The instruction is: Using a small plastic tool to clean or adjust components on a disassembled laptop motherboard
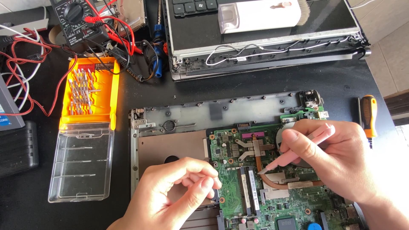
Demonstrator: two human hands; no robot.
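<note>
Your right hand point(330, 157) grips pink tweezers point(298, 152), tip down on the green circuit board point(272, 187) beside the copper pipe point(277, 184), in the opened laptop base point(179, 123) near the table's point(336, 81) front edge. Your left hand point(170, 196) rests at the board's left edge, fingers curled and pinched; what they pinch, I cannot tell. The cover is already off, but the board and its cooling parts are not yet removed.

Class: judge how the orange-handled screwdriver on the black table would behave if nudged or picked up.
The orange-handled screwdriver looks stiff, with a straight shaft. Its rounded handle suggests it may roll if nudged sideways. Lying near the black table edge, it could probably drop off.
</note>
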